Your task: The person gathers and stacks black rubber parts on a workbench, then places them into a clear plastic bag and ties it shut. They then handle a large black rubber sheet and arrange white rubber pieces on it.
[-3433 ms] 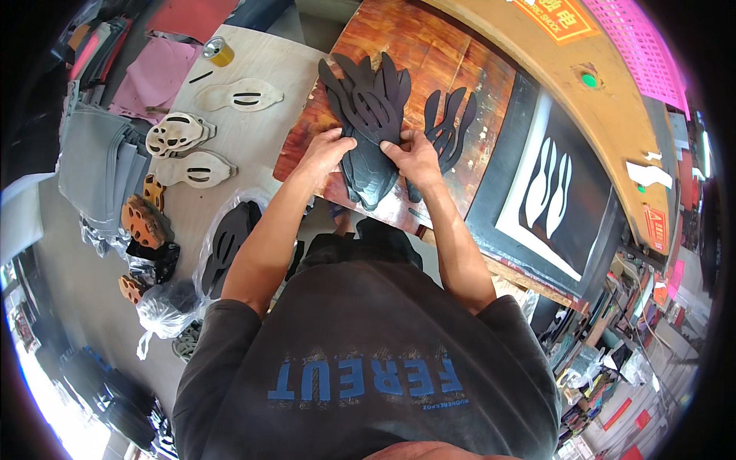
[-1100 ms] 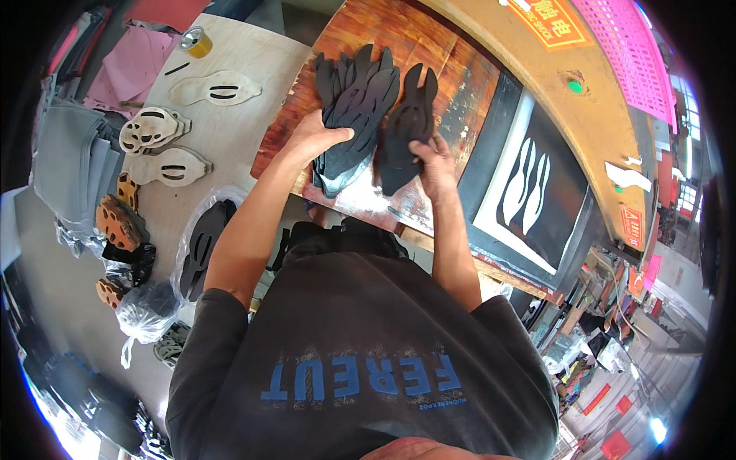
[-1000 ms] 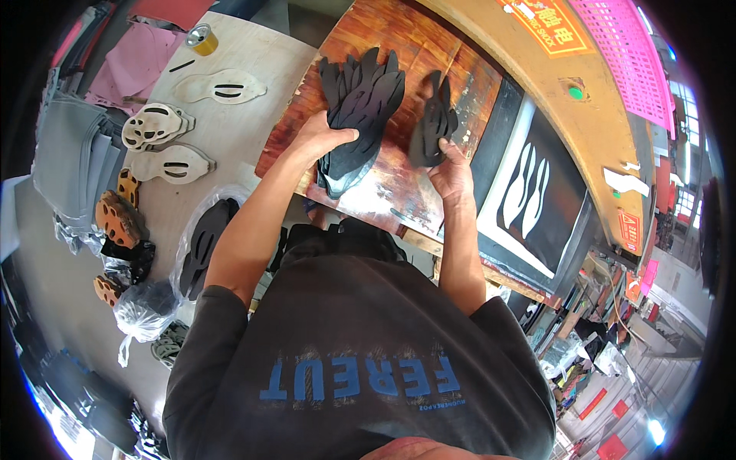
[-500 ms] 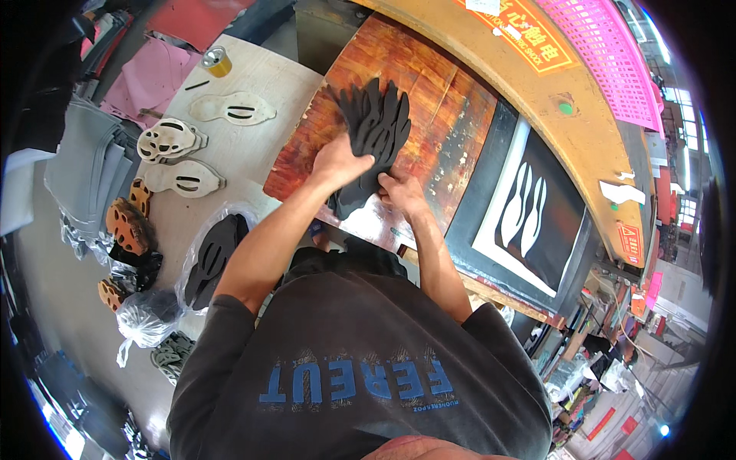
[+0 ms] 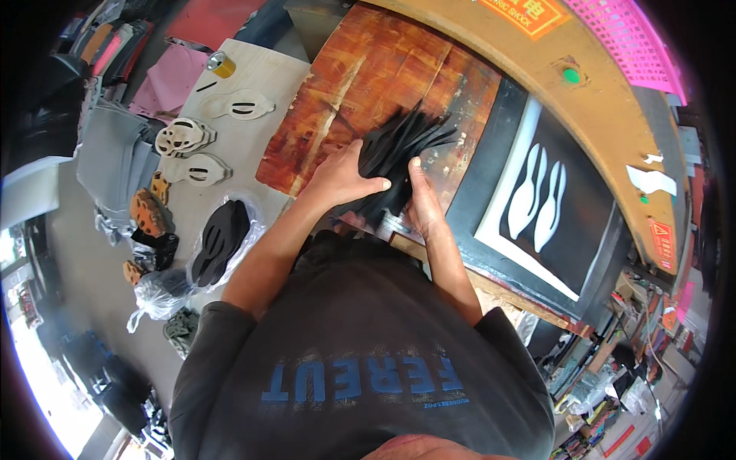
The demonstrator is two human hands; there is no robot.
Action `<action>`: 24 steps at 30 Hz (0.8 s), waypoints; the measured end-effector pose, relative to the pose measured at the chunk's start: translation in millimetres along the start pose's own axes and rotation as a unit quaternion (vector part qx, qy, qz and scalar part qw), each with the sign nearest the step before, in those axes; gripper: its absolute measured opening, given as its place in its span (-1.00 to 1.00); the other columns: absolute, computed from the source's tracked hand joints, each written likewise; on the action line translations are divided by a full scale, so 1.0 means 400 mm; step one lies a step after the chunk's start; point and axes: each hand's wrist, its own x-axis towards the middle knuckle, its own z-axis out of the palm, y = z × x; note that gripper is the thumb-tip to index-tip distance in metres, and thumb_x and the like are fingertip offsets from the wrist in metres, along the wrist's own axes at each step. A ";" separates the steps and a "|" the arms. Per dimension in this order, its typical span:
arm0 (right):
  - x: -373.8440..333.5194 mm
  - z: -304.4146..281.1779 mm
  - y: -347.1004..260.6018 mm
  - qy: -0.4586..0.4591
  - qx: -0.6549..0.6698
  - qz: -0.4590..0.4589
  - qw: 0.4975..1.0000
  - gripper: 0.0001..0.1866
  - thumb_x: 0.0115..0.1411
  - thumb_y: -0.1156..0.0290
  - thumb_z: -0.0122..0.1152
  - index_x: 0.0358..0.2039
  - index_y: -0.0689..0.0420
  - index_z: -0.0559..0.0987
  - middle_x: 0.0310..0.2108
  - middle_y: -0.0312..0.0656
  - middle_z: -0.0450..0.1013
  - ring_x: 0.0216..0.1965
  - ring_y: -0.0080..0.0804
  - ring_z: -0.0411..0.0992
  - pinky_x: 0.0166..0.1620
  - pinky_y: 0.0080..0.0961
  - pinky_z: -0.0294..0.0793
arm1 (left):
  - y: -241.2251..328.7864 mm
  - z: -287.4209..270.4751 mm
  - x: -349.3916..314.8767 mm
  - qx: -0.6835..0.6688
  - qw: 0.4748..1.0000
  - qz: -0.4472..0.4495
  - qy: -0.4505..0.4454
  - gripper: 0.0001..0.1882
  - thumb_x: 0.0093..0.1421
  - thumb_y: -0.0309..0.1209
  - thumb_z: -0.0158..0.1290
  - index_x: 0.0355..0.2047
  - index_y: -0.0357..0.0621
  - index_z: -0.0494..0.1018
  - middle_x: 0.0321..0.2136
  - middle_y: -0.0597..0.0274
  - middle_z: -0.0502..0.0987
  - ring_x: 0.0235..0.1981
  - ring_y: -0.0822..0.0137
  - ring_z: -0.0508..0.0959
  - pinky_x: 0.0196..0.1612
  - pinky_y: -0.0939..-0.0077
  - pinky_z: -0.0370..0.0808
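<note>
Both hands are at one bundle of thin black sole-shaped pieces, above the near part of the reddish-brown worktop. The left hand holds the bundle from its left side: the thumb lies across the pieces and the fingers go out of sight behind them. The right hand is placed against the right side, with the thumb straight up; its other fingers are mostly hidden, so I cannot tell how tightly it closes. The far ends of the pieces spread like a fan and are a little blurred. Whether the near ends rest on the worktop is also not clear.

The step in hand, in my judgement, is gathering the loose pieces and making them even. The next move calls for equal pressure from both sides, so that no thin piece slips out.

As for containers, a clear plastic bag at the person's left surrounds black soles. Just below it is a tied plastic bag, whose dark content I cannot identify. A yellow can stands on the pale worktop; its inside is not visible. The pink basket is at upper right, and I cannot see anything in it.
</note>
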 end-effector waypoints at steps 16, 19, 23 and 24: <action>0.087 0.032 -0.034 0.085 -0.299 -0.064 0.948 -0.53 0.09 0.44 0.61 -0.03 0.42 0.69 -0.11 -0.10 0.67 -0.18 -0.42 0.62 -0.10 -0.39 0.63 | -0.071 0.307 -0.098 -0.178 0.943 0.188 0.208 -0.36 0.23 -0.21 0.26 0.24 -0.32 0.47 0.30 -0.11 0.45 0.31 -0.07 0.47 0.34 0.13 0.44; 0.071 0.048 -0.065 0.084 -0.353 -0.132 0.922 -0.51 0.08 0.57 0.52 0.05 0.39 0.64 -0.03 -0.11 0.65 -0.09 -0.37 0.61 0.00 -0.37 0.62 | -0.089 0.322 -0.105 -0.357 0.873 0.216 0.253 -0.53 0.24 -0.39 0.27 0.15 -0.24 0.56 0.24 -0.05 0.52 0.26 -0.04 0.53 0.32 0.18 0.47; -0.038 0.141 -0.200 0.058 -0.463 -0.139 0.873 -0.45 0.10 0.63 0.44 0.15 0.38 0.59 0.07 -0.10 0.61 0.02 -0.35 0.58 0.14 -0.40 0.56 | -0.078 0.323 -0.102 -0.490 0.796 0.172 0.312 -0.47 0.30 -0.40 0.20 0.26 -0.26 0.47 0.30 -0.16 0.44 0.34 -0.13 0.44 0.40 0.14 0.36; -0.057 0.161 -0.222 0.036 -0.493 -0.148 0.857 -0.47 0.11 0.63 0.42 0.14 0.38 0.60 0.07 -0.10 0.61 0.03 -0.34 0.58 0.17 -0.39 0.55 | -0.073 0.325 -0.101 -0.517 0.781 0.184 0.298 -0.45 0.31 -0.39 0.18 0.29 -0.30 0.43 0.33 -0.18 0.40 0.37 -0.15 0.41 0.42 0.12 0.34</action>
